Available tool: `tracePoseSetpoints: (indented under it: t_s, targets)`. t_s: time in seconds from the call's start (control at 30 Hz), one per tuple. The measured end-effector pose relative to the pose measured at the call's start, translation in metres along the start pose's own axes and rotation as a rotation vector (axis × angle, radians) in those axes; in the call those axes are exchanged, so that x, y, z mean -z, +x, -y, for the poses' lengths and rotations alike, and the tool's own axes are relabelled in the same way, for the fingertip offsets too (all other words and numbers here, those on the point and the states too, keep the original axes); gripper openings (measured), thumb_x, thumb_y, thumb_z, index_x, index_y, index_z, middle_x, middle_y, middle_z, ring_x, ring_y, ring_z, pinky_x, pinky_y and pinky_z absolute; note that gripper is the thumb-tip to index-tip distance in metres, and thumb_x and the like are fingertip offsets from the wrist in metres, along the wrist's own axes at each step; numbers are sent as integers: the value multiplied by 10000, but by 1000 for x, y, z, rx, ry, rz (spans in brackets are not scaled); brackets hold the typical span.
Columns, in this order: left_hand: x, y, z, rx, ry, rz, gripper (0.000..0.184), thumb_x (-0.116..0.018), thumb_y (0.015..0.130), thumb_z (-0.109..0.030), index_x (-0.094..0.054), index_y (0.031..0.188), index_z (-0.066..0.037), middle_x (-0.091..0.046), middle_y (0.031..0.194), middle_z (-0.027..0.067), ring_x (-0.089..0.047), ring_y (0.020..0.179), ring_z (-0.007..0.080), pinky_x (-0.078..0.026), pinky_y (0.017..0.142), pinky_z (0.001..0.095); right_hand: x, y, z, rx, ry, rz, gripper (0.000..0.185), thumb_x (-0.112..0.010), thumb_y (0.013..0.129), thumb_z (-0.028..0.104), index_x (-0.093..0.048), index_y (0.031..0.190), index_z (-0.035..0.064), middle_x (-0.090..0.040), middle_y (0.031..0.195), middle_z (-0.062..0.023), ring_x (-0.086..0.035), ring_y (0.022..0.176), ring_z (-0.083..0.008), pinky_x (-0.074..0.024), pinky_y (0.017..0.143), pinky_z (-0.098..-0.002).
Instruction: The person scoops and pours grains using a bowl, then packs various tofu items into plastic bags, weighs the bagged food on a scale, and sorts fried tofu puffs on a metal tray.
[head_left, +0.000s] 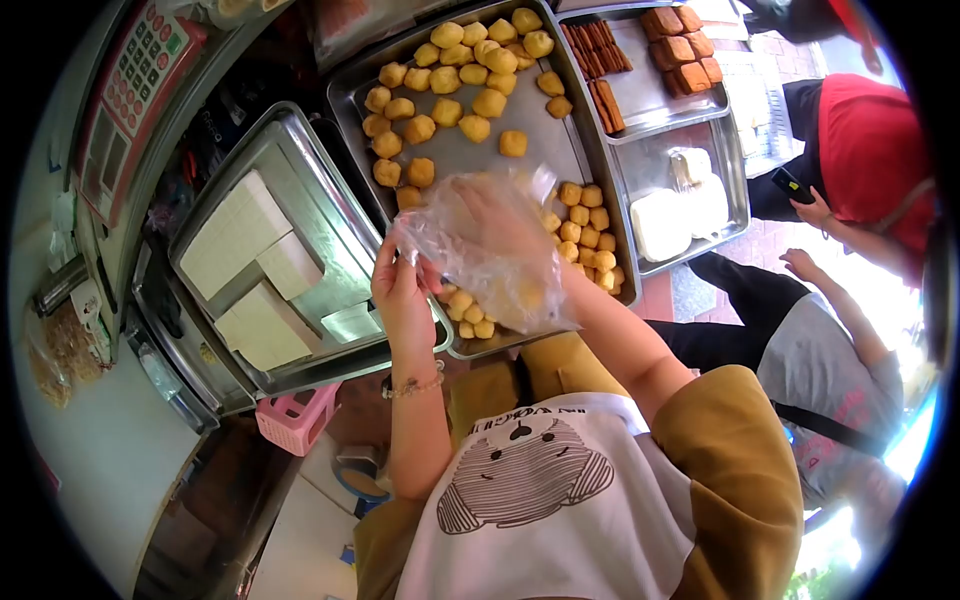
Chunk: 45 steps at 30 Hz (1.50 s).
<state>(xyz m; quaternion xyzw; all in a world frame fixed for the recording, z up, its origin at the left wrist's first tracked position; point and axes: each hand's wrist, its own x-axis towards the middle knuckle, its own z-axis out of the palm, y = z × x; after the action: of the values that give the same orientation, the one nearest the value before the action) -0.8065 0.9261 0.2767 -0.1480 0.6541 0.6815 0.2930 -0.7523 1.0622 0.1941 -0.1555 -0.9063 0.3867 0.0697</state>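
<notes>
A thin clear plastic bag hangs over the near part of a large metal tray. My left hand pinches the bag's left edge, a beaded bracelet on its wrist. Inside the bag is my right hand, seen blurred through the plastic, so its fingers cannot be made out. Round yellow balls lie in the far part of the tray. Smaller golden pieces sit to the right of the bag, and more lie below it.
Left of the tray, a metal tray holds white slabs. Trays at the right hold brown blocks, brown strips and white blocks. A pink basket and a scale keypad are at the left. Two people stand at the right.
</notes>
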Motion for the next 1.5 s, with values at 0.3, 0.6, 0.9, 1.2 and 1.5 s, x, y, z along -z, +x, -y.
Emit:
tracePoseSetpoints:
  t_s: [0.3, 0.6, 0.9, 1.2, 1.5]
  targets:
    - [-3, -1, 1, 29, -215, -89, 328, -519, 921, -141, -526, 1242, -77, -578, 844, -25, -474, 607, 28, -315, 484, 161, 64, 37, 0, -274, 168, 193, 746, -688, 694, 238, -341, 1335, 78, -465, 1250, -154, -470, 1161, -312, -409, 919, -508]
    - [7, -13, 20, 124, -279, -102, 349, -514, 923, -141, -495, 1266, -81, -571, 706, -16, -428, 543, 14, -317, 459, 156, 45, 100, -72, -304, -581, 106, 746, -608, 795, 415, -270, 1389, 117, -304, 1409, -125, -353, 1282, -290, -295, 1071, -476]
    - [14, -22, 25, 50, -145, -116, 339, -496, 933, -161, -494, 1263, -80, -617, 911, 41, -429, 533, 30, -347, 498, 161, -80, 87, -123, -325, 480, 276, 317, -409, 919, 172, -409, 1222, 79, -512, 1195, -135, -531, 1119, -278, -462, 920, -403]
    - [18, -26, 32, -78, 66, -120, 365, -472, 926, -101, -464, 1287, -54, -609, 965, 61, -451, 538, 48, -377, 508, 177, -44, 49, -81, -365, 1213, 130, 643, -594, 836, 343, -306, 1362, 112, -459, 1249, -132, -497, 1096, -281, -433, 929, -418]
    - [17, -21, 33, -107, 36, -185, 373, -493, 921, -95, -461, 1291, -66, -550, 891, 19, -444, 566, 58, -401, 541, 194, -26, 13, -9, 145, 389, 435, 561, -594, 825, 353, -413, 1303, 122, -483, 1232, -122, -470, 1129, -294, -375, 958, -476]
